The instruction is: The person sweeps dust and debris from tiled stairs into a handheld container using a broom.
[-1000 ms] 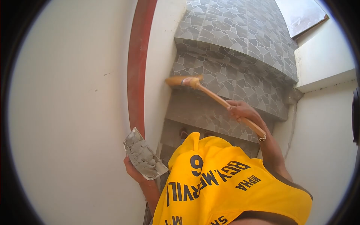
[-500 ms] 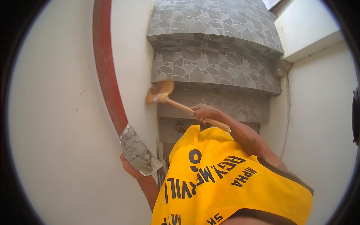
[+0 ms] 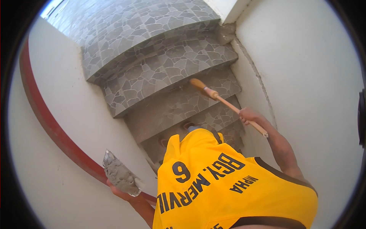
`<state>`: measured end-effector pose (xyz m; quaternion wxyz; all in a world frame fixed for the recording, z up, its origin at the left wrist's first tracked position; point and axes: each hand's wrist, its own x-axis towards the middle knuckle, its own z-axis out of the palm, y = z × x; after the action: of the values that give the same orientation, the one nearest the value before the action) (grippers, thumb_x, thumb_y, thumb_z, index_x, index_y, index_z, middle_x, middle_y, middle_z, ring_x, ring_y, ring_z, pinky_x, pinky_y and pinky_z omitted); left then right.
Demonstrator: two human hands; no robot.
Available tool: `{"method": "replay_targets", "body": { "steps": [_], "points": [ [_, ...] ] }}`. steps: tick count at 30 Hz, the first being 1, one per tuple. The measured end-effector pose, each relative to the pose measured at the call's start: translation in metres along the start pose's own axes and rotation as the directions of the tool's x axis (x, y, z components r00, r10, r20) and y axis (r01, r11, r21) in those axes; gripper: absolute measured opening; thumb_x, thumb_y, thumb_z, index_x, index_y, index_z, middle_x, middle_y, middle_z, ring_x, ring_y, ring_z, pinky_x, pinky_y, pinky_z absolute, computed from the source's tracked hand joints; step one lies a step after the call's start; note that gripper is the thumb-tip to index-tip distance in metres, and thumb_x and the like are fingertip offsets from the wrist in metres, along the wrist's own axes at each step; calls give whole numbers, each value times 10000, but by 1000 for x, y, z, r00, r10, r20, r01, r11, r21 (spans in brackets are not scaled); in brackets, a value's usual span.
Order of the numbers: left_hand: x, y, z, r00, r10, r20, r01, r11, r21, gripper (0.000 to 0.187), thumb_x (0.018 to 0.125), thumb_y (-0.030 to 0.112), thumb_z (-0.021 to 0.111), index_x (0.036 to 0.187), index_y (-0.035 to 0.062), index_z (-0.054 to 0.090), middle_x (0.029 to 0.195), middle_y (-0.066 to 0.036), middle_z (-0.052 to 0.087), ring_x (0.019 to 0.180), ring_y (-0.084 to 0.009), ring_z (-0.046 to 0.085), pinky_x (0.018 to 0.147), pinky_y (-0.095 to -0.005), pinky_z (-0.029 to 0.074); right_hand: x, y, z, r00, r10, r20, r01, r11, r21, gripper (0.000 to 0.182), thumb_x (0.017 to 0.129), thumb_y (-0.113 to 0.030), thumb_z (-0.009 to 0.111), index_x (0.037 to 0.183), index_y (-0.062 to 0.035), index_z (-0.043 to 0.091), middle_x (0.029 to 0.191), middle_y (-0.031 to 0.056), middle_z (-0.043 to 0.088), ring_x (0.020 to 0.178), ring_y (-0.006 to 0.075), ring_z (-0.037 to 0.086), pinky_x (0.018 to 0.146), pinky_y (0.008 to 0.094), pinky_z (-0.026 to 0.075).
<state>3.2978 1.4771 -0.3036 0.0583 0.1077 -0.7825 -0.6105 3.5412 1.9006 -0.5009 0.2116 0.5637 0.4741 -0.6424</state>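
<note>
My right hand (image 3: 249, 115) is wrapped around the wooden handle of a broom (image 3: 233, 107). Its tan head, seen nearly edge-on, reaches the grey stair tread (image 3: 152, 118) just under a step's front edge. Off to the left, my left hand (image 3: 119, 192) grips a flat, silvery-edged piece (image 3: 121, 173) from below. A lumpy grey layer covers its upper face, and most of my fingers are hidden beneath it. This piece overlaps the red handrail in the view.
Stone-patterned steps (image 3: 148, 76) rise ahead between white walls (image 3: 305, 76). A red handrail (image 3: 49, 126) curves along the left wall. My feet, partly hidden by my yellow jersey (image 3: 228, 183), stand on the lower steps. A rough crack (image 3: 255, 72) runs down the right wall.
The broom has swung from the left wall side toward the right along the step, turning edge-on, with my right hand moving right. My left hand and its piece appear further left and lower; the view has rotated.
</note>
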Motion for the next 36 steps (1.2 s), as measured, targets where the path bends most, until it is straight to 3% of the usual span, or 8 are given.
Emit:
{"method": "replay_targets", "body": {
  "steps": [5, 9, 12, 17, 23, 27, 30, 36],
  "points": [
    [-13, 13, 1, 934, 270, 233, -350, 821, 450, 296, 913, 209, 438, 1071, -24, 530, 1007, -131, 572, 899, -229, 580, 787, -348, 488, 4, 32, -65, 972, -185, -141, 223, 915, 336, 132, 813, -101, 532, 730, 0, 515, 614, 56, 499, 424, 110, 455, 361, 233, 387],
    [-15, -11, 5, 979, -46, 198, 54, 998, -35, 342, 897, 240, 475, 1157, 18, 494, 1091, -111, 567, 978, -234, 577, 831, -357, 476, 65, 16, -104, 963, -90, -256, 203, 865, 460, 87, 796, -68, 516, 739, -5, 494, 592, 65, 496, 411, 123, 460, 351, 246, 384],
    [-36, -9, 29, 982, 33, 186, -104, 917, 385, 333, 913, 240, 445, 1157, 17, 490, 1131, -131, 559, 991, -234, 582, 809, -350, 484, 164, 23, -110, 940, -313, -137, 319, 659, 682, 144, 739, -91, 595, 798, 2, 502, 576, 71, 508, 424, 161, 493, 365, 323, 408],
    [-73, 7, 61, 995, -32, 98, -9, 922, 388, 321, 899, 213, 458, 1111, -23, 504, 1080, -154, 569, 953, -235, 587, 799, -344, 490, 231, 18, -19, 906, -271, -326, 180, 942, -284, 198, 716, -92, 604, 871, 18, 547, 569, 64, 496, 440, 172, 499, 374, 323, 388],
    [-86, -11, 46, 985, 63, 159, -126, 896, 425, 302, 887, 203, 468, 1086, -20, 511, 1059, -148, 575, 928, -228, 591, 781, -344, 497, 66, 35, -97, 993, -77, -91, 92, 980, 176, 128, 820, -82, 497, 827, 44, 518, 600, 68, 525, 476, 138, 502, 400, 294, 417],
    [-100, 7, 67, 993, 74, 88, -113, 778, 618, 323, 907, 226, 430, 1068, -41, 516, 1044, -154, 571, 924, -230, 578, 774, -334, 494, 117, 31, -71, 911, -258, -321, 209, 961, -179, 278, 770, -121, 530, 978, 63, 538, 640, 111, 558, 532, 203, 556, 469, 341, 463],
    [-89, 4, 64, 988, -148, 34, 140, 974, 176, 369, 916, 266, 406, 1105, -34, 510, 1077, -149, 559, 956, -236, 565, 795, -341, 485, 206, 18, -8, 750, -248, -613, 89, 956, -278, 388, 687, -180, 546, 943, 106, 596, 847, 289, 636, 783, 383, 653, 665, 436, 508],
    [-64, -22, 37, 873, -422, 243, 481, 827, -290, 374, 921, 247, 398, 1179, -9, 487, 1102, -119, 550, 964, -248, 571, 821, -357, 489, 192, 37, -19, 908, -415, -51, 293, 719, -631, 250, 732, -163, 504, 793, 64, 589, 768, 250, 636, 701, 347, 657, 599, 437, 494]
  ]
}}
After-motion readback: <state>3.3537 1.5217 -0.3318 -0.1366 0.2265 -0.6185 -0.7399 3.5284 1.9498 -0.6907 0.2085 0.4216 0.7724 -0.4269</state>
